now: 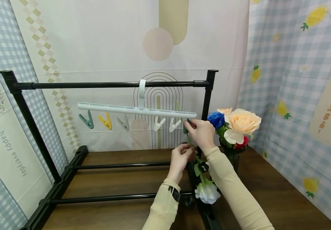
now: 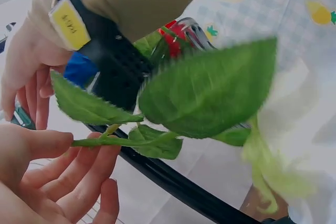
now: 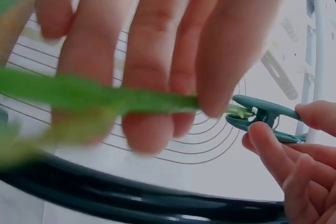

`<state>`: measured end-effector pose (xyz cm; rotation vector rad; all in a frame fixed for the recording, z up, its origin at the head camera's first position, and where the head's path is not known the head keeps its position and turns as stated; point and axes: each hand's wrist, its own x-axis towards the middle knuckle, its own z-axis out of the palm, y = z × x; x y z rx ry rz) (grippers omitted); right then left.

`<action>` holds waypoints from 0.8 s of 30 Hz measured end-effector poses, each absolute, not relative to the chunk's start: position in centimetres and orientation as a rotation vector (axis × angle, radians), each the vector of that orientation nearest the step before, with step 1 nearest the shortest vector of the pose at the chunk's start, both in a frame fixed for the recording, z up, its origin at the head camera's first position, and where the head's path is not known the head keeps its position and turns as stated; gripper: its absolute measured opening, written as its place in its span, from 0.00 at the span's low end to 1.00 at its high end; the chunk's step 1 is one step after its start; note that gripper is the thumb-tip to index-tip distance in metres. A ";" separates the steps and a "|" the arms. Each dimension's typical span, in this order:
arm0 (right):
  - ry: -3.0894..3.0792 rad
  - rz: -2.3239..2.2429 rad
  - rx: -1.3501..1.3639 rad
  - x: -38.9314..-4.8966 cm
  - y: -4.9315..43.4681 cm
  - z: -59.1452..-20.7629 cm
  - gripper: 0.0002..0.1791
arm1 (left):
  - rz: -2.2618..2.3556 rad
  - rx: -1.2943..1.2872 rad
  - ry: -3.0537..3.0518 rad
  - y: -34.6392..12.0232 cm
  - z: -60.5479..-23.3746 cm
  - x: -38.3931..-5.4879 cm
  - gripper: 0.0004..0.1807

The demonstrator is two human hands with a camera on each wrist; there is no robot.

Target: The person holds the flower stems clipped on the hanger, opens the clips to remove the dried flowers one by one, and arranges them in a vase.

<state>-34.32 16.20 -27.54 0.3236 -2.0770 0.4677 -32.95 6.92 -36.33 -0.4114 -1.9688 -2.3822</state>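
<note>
A white artificial rose (image 1: 207, 192) hangs head down on a green leafy stem (image 2: 126, 141). My left hand (image 1: 181, 158) pinches that stem between thumb and fingers, just below my right hand (image 1: 202, 131). With thumb and fingertips, my right hand grips a dark green clip (image 3: 268, 116) at the right end of the pale blue hanger (image 1: 119, 108). In the right wrist view, the stem's cut tip lies at the clip's mouth; whether the clip bites on it I cannot tell. Large leaves (image 2: 210, 90) hide part of the rose in the left wrist view.
The hanger hooks over a black rack's top bar (image 1: 90, 85). Along it hang a teal clip (image 1: 87, 120), a yellow clip (image 1: 106, 121), a grey clip (image 1: 123, 123) and white clips (image 1: 159, 124). A dark vase (image 1: 232, 156) with blue, peach and red flowers stands right of the rack.
</note>
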 end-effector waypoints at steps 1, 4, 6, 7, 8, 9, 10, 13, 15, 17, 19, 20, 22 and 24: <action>-2.065 0.470 0.329 -34.2 16.2 -27.5 0.17 | -2.384 -0.399 -1.973 6.8 -36.3 -32.9 0.15; -2.042 0.478 0.340 -34.0 16.3 -27.5 0.16 | -2.384 -0.347 -1.996 6.5 -36.1 -32.8 0.16; -2.042 0.480 0.350 -34.0 16.3 -27.6 0.16 | -2.389 -0.312 -2.008 6.3 -36.0 -32.8 0.17; -2.044 0.482 0.350 -33.9 16.3 -27.6 0.16 | -2.388 -0.296 -2.013 6.2 -36.0 -32.8 0.16; -2.047 0.485 0.350 -33.9 16.4 -27.6 0.16 | -2.387 -0.289 -2.019 6.1 -35.9 -32.8 0.17; -2.053 0.490 0.348 -33.9 16.4 -27.7 0.17 | -2.386 -0.284 -2.024 6.0 -35.9 -32.8 0.17; -2.057 0.496 0.344 -33.9 16.4 -27.7 0.17 | -2.384 -0.278 -2.026 5.8 -35.9 -32.8 0.17; -2.076 0.521 0.324 -34.0 16.4 -27.8 0.16 | -2.385 -0.261 -2.028 5.4 -36.0 -32.9 0.17; -2.092 0.542 0.314 -34.0 16.4 -28.0 0.15 | -2.390 -0.249 -2.031 5.1 -36.1 -32.9 0.16; -2.107 0.560 0.303 -34.1 16.4 -28.1 0.15 | -2.401 -0.239 -2.030 4.7 -36.2 -32.9 0.17; -2.122 0.578 0.298 -34.0 16.4 -28.2 0.17 | -2.414 -0.246 -2.025 4.4 -36.4 -32.9 0.18; -2.128 0.590 0.300 -34.0 16.4 -28.3 0.18 | -2.425 -0.245 -2.026 4.2 -36.4 -32.9 0.19; -2.140 0.607 0.305 -33.9 16.4 -28.4 0.19 | -2.441 -0.253 -2.029 3.7 -36.1 -32.3 0.20; -2.149 0.631 0.321 -33.6 16.5 -28.5 0.20 | -2.452 -0.262 -2.026 3.3 -36.1 -32.1 0.20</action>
